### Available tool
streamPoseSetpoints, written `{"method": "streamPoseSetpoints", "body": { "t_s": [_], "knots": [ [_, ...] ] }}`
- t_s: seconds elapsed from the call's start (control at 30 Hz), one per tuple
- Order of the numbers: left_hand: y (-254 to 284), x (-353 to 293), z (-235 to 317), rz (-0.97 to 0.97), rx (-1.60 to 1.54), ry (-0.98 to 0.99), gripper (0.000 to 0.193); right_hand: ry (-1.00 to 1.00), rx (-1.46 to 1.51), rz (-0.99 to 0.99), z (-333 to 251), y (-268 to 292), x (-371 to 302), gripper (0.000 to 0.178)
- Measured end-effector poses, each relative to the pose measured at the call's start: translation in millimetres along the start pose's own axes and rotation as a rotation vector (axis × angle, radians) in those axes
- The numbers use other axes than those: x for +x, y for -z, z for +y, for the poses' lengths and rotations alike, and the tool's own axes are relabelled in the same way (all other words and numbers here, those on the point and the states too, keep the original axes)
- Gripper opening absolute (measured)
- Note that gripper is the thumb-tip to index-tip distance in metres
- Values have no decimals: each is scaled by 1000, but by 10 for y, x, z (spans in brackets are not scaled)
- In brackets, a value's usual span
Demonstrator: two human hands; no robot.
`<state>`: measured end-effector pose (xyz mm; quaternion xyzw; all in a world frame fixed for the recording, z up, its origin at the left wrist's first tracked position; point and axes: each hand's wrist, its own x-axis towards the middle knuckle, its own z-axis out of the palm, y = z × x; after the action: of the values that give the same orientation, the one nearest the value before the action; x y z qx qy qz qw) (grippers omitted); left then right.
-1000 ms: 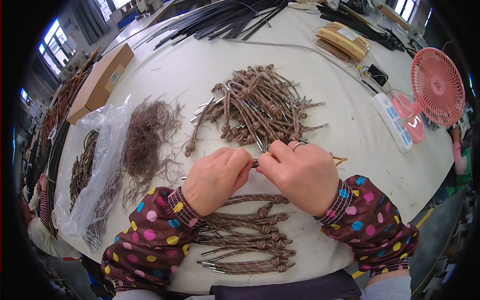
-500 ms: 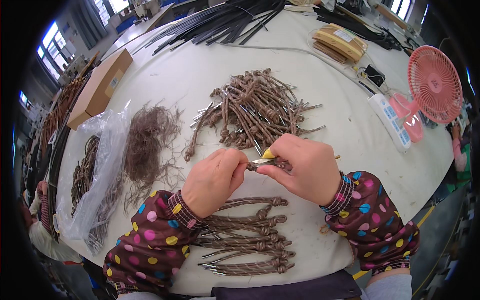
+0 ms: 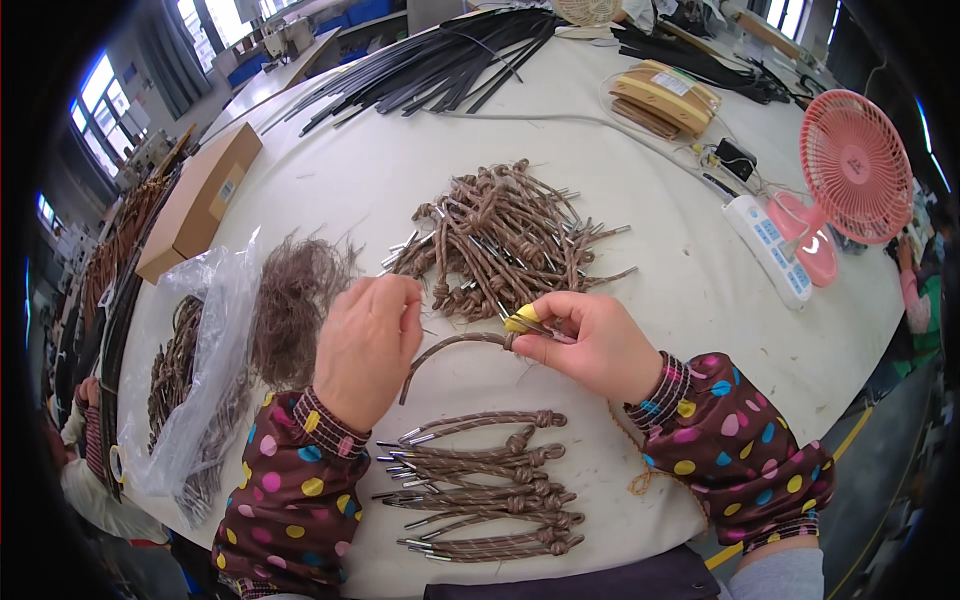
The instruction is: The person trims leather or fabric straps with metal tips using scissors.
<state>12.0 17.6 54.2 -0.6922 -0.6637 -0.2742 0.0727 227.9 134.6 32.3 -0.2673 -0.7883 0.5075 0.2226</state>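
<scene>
In my right hand (image 3: 605, 340) is a pair of small metal thread snips (image 3: 535, 325) with a yellow part, pinched together with the knotted end of a brown cord (image 3: 450, 342). The cord's free length curves down to the left above the table. My left hand (image 3: 368, 345) is apart from the cord, near a tangle of brown thread waste (image 3: 295, 300); its fingers are curled, and I cannot make out anything in them. Beyond both hands is a heap of knotted brown cords (image 3: 500, 235) with metal tips. Closer to me, several similar cords (image 3: 500, 455) lie in rows.
On the left are a clear plastic bag (image 3: 195, 390) and a long cardboard box (image 3: 200, 200). Black strips (image 3: 430, 60) lie at the back. A white power strip (image 3: 765, 250), a pink fan (image 3: 855, 165) and a tan card bundle (image 3: 665, 95) stand on the right.
My left hand has let go of the cord and moved left toward the thread waste. The cord now hangs from my right hand, and the view has shifted slightly.
</scene>
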Motion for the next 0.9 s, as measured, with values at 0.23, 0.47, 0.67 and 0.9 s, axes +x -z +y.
{"method": "streamPoseSetpoints", "body": {
  "t_s": [0.23, 0.47, 0.67, 0.9],
  "knots": [
    [160, 50, 271, -28, 43, -146, 24, -250, 321, -106, -49, 31, 18, 27],
    [-66, 25, -107, -66, -153, 181, 30, 11, -63, -537, -326, 30, -138, 22],
    [-408, 66, -115, -28, -194, 236, 33, 8, -96, -335, -281, 10, -95, 28],
    [-135, -9, 26, 181, -186, 89, 21, 242, -173, 100, -336, 80, -90, 26]
  ]
}}
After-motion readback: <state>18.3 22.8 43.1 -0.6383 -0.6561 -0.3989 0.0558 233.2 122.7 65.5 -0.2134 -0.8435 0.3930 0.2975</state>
